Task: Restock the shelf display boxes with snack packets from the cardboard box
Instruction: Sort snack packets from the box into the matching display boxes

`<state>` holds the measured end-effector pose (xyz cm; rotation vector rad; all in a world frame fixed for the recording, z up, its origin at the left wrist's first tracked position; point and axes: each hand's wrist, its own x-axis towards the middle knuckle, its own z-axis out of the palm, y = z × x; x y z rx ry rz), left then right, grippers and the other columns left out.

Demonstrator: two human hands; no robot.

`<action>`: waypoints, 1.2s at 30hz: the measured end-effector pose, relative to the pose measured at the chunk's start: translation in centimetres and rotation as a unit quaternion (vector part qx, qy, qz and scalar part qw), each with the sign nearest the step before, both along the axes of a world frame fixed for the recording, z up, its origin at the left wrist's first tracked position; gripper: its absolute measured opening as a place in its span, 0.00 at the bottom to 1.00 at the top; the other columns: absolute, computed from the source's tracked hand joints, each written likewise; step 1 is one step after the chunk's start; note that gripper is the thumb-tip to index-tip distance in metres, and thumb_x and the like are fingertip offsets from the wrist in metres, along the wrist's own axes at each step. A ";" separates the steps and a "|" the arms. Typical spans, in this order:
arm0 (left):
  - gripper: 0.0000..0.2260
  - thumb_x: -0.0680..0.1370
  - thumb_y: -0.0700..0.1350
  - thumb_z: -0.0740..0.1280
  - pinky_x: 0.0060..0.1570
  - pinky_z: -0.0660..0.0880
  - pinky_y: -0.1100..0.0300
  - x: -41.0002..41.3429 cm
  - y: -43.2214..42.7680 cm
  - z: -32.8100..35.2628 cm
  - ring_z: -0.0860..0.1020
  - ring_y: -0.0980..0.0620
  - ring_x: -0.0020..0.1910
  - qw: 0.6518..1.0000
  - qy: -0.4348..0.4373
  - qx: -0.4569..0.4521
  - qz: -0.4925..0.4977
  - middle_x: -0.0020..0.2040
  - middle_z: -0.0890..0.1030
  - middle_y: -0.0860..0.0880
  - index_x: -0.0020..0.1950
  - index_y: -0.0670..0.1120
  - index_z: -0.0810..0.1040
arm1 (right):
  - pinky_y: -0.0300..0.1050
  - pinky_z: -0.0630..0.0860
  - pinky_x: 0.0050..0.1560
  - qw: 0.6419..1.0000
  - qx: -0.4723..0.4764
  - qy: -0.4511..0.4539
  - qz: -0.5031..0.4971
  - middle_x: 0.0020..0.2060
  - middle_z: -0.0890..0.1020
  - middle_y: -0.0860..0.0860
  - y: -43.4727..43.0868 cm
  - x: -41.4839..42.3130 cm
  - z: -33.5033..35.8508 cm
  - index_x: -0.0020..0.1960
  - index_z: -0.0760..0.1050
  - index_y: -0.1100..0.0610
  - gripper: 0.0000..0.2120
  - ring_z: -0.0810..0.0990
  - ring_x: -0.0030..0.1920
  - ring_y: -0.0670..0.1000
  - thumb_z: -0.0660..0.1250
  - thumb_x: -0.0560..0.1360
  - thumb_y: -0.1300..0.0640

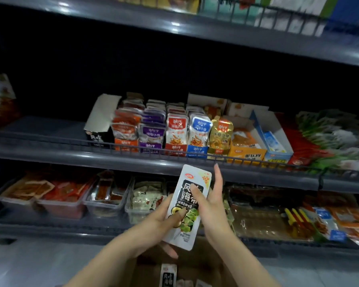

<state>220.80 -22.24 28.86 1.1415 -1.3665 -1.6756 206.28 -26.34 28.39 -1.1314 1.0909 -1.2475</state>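
Likely light, floppy, slick white-and-black foil snack packet (184,200), clamped thumb-to-fingers by left hand (162,217) and right hand (212,204); best pinched mid-body.

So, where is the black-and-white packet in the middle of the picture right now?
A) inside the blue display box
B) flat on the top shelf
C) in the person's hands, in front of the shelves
C: the left hand grips the packet low, and the right hand has its thumb on the packet's front.
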 end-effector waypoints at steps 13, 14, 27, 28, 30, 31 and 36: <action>0.15 0.78 0.50 0.63 0.39 0.80 0.55 12.6 -3.1 6.3 0.81 0.55 0.53 0.973 -0.062 -0.188 0.115 0.54 0.82 0.59 0.64 0.61 0.69 | 0.47 0.82 0.49 0.904 -0.097 0.300 0.288 0.52 0.83 0.52 -6.3 8.7 14.2 0.64 0.66 0.50 0.29 0.84 0.51 0.49 0.75 0.69 0.65; 0.14 0.79 0.50 0.63 0.35 0.80 0.55 13.4 -3.7 6.7 0.81 0.56 0.51 0.971 -0.073 -0.195 0.120 0.53 0.82 0.59 0.63 0.62 0.69 | 0.47 0.82 0.48 0.904 -0.099 0.303 0.287 0.52 0.83 0.53 -6.9 9.6 14.6 0.63 0.67 0.51 0.28 0.84 0.50 0.49 0.75 0.69 0.65; 0.27 0.81 0.55 0.55 0.63 0.62 0.62 25.2 -17.1 5.7 0.67 0.57 0.68 0.902 -0.179 -0.214 0.331 0.74 0.63 0.52 0.78 0.52 0.51 | 0.41 0.79 0.48 0.945 -0.165 0.268 0.088 0.48 0.83 0.50 -21.5 18.3 19.1 0.50 0.73 0.52 0.18 0.82 0.45 0.48 0.78 0.66 0.59; 0.28 0.81 0.55 0.55 0.65 0.61 0.61 25.6 -18.3 5.1 0.63 0.54 0.72 0.904 -0.187 -0.206 0.325 0.76 0.60 0.50 0.79 0.52 0.49 | 0.41 0.78 0.50 0.947 -0.159 0.270 0.076 0.49 0.81 0.48 -22.8 19.2 19.1 0.53 0.73 0.51 0.20 0.81 0.46 0.47 0.78 0.66 0.58; 0.29 0.81 0.55 0.55 0.66 0.60 0.61 26.0 -20.4 3.9 0.60 0.52 0.74 0.910 -0.193 -0.199 0.308 0.78 0.57 0.50 0.79 0.52 0.46 | 0.45 0.79 0.54 0.940 -0.167 0.287 0.084 0.56 0.79 0.49 -25.4 21.0 18.8 0.62 0.71 0.54 0.28 0.79 0.52 0.49 0.78 0.66 0.59; 0.29 0.82 0.55 0.55 0.64 0.61 0.63 26.1 -21.1 3.4 0.61 0.51 0.74 0.914 -0.192 -0.196 0.300 0.77 0.57 0.49 0.79 0.53 0.46 | 0.48 0.78 0.56 0.931 -0.179 0.303 0.092 0.58 0.78 0.51 -26.7 21.9 18.4 0.65 0.69 0.56 0.31 0.79 0.55 0.51 0.78 0.66 0.61; 0.26 0.83 0.50 0.54 0.46 0.74 0.59 26.7 -23.2 1.2 0.78 0.55 0.49 0.909 -0.235 -0.223 0.262 0.68 0.74 0.51 0.77 0.59 0.44 | 0.38 0.69 0.56 0.883 -0.223 0.400 0.104 0.65 0.73 0.52 -30.7 25.1 16.1 0.72 0.62 0.59 0.36 0.72 0.65 0.51 0.76 0.69 0.60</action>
